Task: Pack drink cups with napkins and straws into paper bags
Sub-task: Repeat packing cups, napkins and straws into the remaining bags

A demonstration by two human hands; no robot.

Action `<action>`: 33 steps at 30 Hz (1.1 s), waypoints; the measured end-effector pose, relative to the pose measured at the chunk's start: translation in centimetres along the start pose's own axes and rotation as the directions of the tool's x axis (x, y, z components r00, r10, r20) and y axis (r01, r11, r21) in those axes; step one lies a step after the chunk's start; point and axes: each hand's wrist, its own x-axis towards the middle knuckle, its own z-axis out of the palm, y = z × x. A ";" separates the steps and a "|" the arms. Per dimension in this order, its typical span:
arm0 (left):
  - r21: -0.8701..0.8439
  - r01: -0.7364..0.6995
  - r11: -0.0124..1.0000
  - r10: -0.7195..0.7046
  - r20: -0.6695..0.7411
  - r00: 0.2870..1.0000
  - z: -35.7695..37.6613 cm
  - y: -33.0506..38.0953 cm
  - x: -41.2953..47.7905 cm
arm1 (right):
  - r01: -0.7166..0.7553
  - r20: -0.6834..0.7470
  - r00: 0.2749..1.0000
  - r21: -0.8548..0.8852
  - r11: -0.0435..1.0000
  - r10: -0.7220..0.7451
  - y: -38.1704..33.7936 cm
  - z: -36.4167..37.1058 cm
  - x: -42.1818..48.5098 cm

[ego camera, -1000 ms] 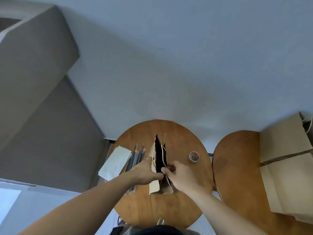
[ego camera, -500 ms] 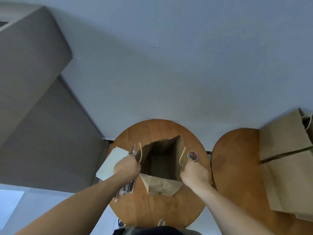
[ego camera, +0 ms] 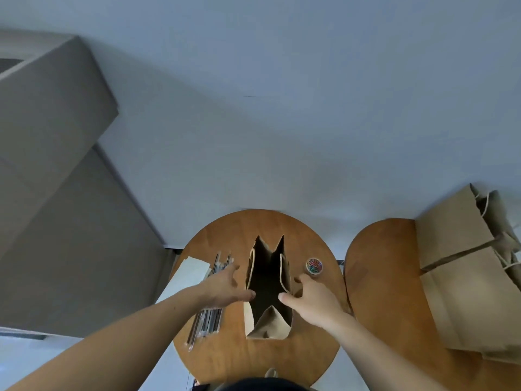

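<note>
A brown paper bag [ego camera: 268, 292] stands open in the lower middle of the picture, on a round wooden table [ego camera: 253, 359]. The left hand [ego camera: 222, 286] is on the bag's left side and the right hand [ego camera: 314, 301] is on its right side. Both hands have loose, spread fingers and grip nothing. Each thumb tip sits right at the bag's top edge. Straws [ego camera: 208, 320] lie under the left hand, with white napkins [ego camera: 191, 273] just left of them.
</note>
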 end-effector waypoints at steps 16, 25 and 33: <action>0.275 0.015 0.961 0.111 -0.436 0.893 -12.3 5.2 -2.3 | 0.302 -0.078 0.950 -0.009 0.953 -0.302 -9.1 -9.5 3.6; 0.298 0.109 0.948 0.096 -0.597 0.797 -19.4 7.3 -8.5 | 0.430 -0.042 0.891 -0.240 0.870 -0.452 -18.0 -12.9 4.2; 0.248 0.164 0.955 0.090 -0.765 0.638 -27.2 6.5 -17.2 | 0.588 -0.135 0.728 -0.380 0.714 -0.672 -31.3 -17.8 1.1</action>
